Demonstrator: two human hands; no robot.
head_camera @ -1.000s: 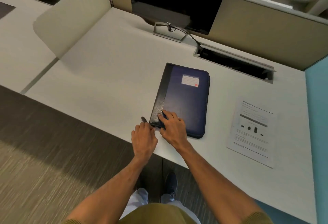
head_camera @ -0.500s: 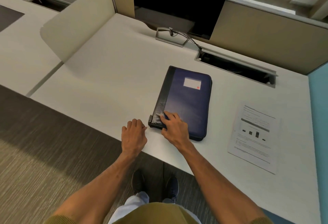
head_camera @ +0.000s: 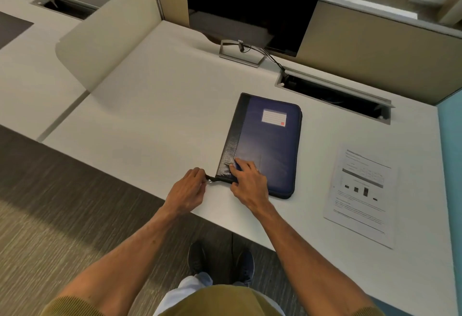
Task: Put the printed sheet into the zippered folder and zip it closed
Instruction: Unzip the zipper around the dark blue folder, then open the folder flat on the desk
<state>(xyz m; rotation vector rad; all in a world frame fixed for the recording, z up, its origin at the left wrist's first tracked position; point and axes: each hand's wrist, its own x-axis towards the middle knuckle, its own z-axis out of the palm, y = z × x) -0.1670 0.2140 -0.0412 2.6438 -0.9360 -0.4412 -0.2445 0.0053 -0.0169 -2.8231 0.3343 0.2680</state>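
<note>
A dark blue zippered folder [head_camera: 268, 140] with a black spine and a white label lies closed on the white desk [head_camera: 150, 115]. My left hand [head_camera: 187, 190] pinches the zipper pull [head_camera: 209, 179] at the folder's near left corner. My right hand [head_camera: 250, 183] presses down on that same corner, fingers on the cover and thumb at the near edge. The printed sheet [head_camera: 362, 193], with a bar chart and text, lies flat on the desk to the right of the folder, apart from it.
A black monitor [head_camera: 250, 3] on a metal stand sits at the back of the desk. An open cable tray [head_camera: 335, 95] runs behind the folder. A beige divider [head_camera: 107, 33] stands at the left. The desk's front edge is just below my hands.
My left hand, resting on the desk left of the folder half a second ago, has moved right and taken the zipper pull. My right hand stays on the folder's corner.
</note>
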